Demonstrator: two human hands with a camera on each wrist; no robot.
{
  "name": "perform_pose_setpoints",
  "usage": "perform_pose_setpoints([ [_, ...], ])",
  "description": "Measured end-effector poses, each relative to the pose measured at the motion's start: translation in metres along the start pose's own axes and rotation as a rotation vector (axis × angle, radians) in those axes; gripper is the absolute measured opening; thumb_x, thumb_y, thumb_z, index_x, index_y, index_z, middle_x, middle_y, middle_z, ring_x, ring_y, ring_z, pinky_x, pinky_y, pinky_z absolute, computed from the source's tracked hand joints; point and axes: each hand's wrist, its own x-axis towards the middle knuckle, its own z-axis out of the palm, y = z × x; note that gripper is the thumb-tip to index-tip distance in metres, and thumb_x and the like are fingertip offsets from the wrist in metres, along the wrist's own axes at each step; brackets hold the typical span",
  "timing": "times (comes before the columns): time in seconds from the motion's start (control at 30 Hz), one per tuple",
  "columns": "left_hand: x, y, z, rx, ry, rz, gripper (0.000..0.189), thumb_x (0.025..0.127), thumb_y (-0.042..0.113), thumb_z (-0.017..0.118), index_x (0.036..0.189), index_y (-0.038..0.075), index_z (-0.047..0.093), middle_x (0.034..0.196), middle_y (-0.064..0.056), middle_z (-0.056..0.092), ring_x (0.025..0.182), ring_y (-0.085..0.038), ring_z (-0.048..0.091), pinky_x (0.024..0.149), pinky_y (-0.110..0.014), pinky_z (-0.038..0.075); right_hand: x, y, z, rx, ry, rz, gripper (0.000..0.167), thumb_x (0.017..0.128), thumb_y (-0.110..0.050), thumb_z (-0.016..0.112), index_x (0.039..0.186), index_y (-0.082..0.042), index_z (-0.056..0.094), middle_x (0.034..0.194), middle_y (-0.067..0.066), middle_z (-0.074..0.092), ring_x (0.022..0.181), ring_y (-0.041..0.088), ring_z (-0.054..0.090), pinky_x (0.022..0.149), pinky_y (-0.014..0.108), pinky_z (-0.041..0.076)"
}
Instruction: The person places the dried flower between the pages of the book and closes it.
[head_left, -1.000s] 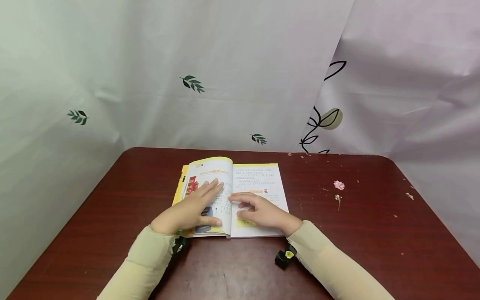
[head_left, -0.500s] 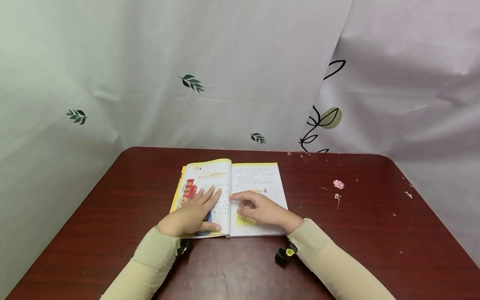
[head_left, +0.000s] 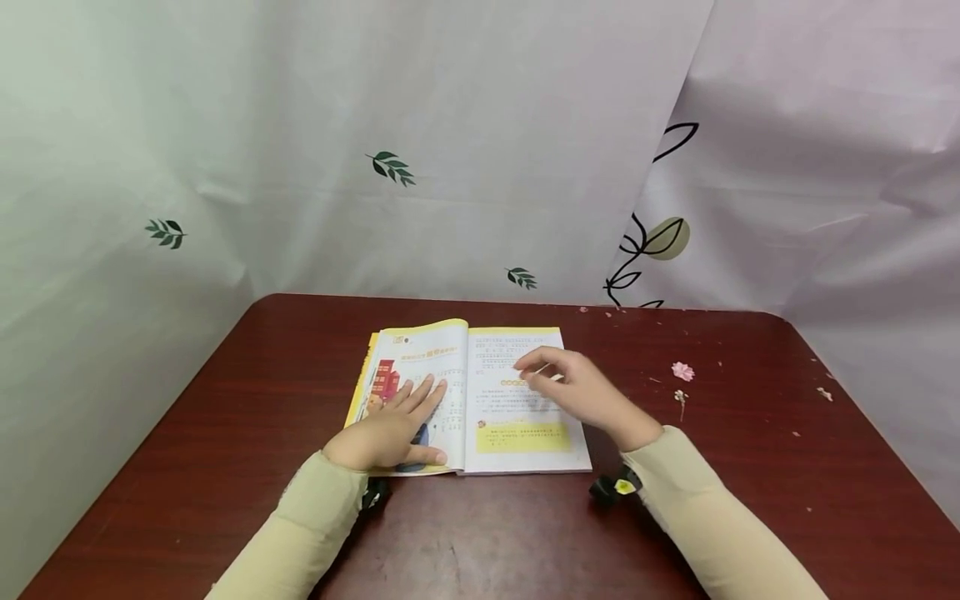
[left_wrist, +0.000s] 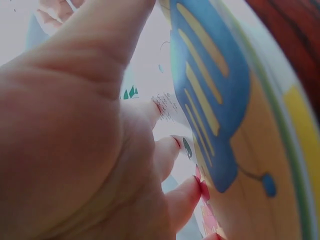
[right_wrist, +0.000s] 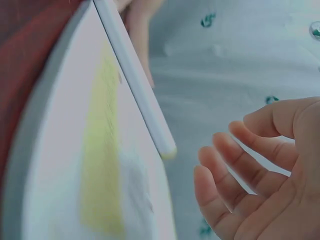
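Note:
An open book [head_left: 495, 454] with yellow-edged pages lies on the table. Its left page shows a red building and a blue picture; the right page carries print and a yellow text box. My left hand [head_left: 390, 433] rests on the left page with fingers spread and straight. In the left wrist view its fingertips touch the page [left_wrist: 260, 210] beside the blue drawing. Over the right page hovers my right hand [head_left: 573, 387], fingers loosely bent and holding nothing. The right wrist view shows the right hand [right_wrist: 255, 175] apart from the paper.
The dark red-brown table [head_left: 247, 433] has rounded far corners. To the right of the book lie a pink flower [head_left: 682, 372] and a small dried sprig [head_left: 681, 400], with scattered petals. A pale curtain [head_left: 450, 208] printed with leaves hangs behind the table.
My right hand has lifted from near the book's fold and moved right, uncovering the yellow text box. My left hand has shifted slightly on the left page, which now lies a bit flatter.

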Motion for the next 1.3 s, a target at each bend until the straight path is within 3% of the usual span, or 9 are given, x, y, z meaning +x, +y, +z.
perform_pose_setpoints([
  [0.2, 0.002, 0.002, 0.000, 0.012, -0.007, 0.005, 0.101, 0.091, 0.052, 0.071, 0.164, 0.009, 0.015, 0.169, -0.015, 0.010, 0.153, -0.045, 0.009, 0.113, -0.072, 0.019, -0.018, 0.013, -0.039, -0.178, 0.085, 0.084, 0.021, 0.097, -0.010, 0.066, 0.116, -0.006, 0.072, 0.110, 0.007, 0.072, 0.090, 0.021, 0.064, 0.076, 0.035, 0.052],
  [0.37, 0.003, 0.003, 0.000, 0.013, -0.007, 0.003, 0.102, 0.090, 0.051, 0.071, 0.164, 0.009, 0.015, 0.170, -0.015, 0.009, 0.153, -0.044, 0.009, 0.113, -0.072, 0.019, -0.036, 0.030, -0.074, -0.335, 0.129, 0.145, 0.020, 0.096, -0.011, 0.068, 0.114, -0.005, 0.071, 0.101, 0.006, 0.073, 0.088, 0.021, 0.065, 0.077, 0.039, 0.051],
  [0.67, 0.006, 0.001, 0.004, 0.007, 0.000, 0.006, 0.104, 0.089, 0.054, 0.071, 0.164, 0.012, 0.012, 0.170, -0.013, 0.008, 0.154, -0.042, 0.007, 0.114, -0.071, 0.016, -0.067, 0.054, -0.121, -0.427, 0.104, 0.282, 0.024, 0.094, -0.017, 0.071, 0.111, -0.001, 0.070, 0.093, 0.007, 0.070, 0.077, 0.018, 0.062, 0.064, 0.035, 0.050],
  [0.87, 0.008, 0.000, 0.005, 0.016, -0.002, 0.004, 0.104, 0.089, 0.055, 0.071, 0.165, 0.014, 0.011, 0.170, -0.011, 0.007, 0.154, -0.041, 0.007, 0.115, -0.071, 0.015, -0.083, 0.071, -0.134, -0.508, 0.080, 0.348, 0.015, 0.091, -0.019, 0.074, 0.092, -0.004, 0.070, 0.083, 0.003, 0.067, 0.077, 0.021, 0.059, 0.069, 0.039, 0.047],
  [1.0, 0.007, 0.002, 0.003, 0.009, -0.007, 0.006, 0.104, 0.089, 0.053, 0.072, 0.164, 0.012, 0.013, 0.170, -0.012, 0.008, 0.154, -0.042, 0.007, 0.114, -0.072, 0.015, -0.092, 0.079, -0.136, -0.503, 0.040, 0.398, 0.016, 0.089, -0.018, 0.074, 0.080, -0.008, 0.065, 0.074, 0.000, 0.062, 0.071, 0.020, 0.054, 0.065, 0.037, 0.043],
  [1.3, 0.003, 0.002, 0.003, -0.004, 0.004, -0.001, 0.103, 0.089, 0.051, 0.072, 0.164, 0.011, 0.014, 0.170, -0.013, 0.009, 0.154, -0.043, 0.009, 0.114, -0.072, 0.017, -0.094, 0.084, -0.134, -0.471, 0.004, 0.517, 0.024, 0.089, -0.022, 0.073, 0.075, -0.006, 0.060, 0.064, 0.000, 0.055, 0.059, 0.017, 0.054, 0.057, 0.034, 0.043],
])
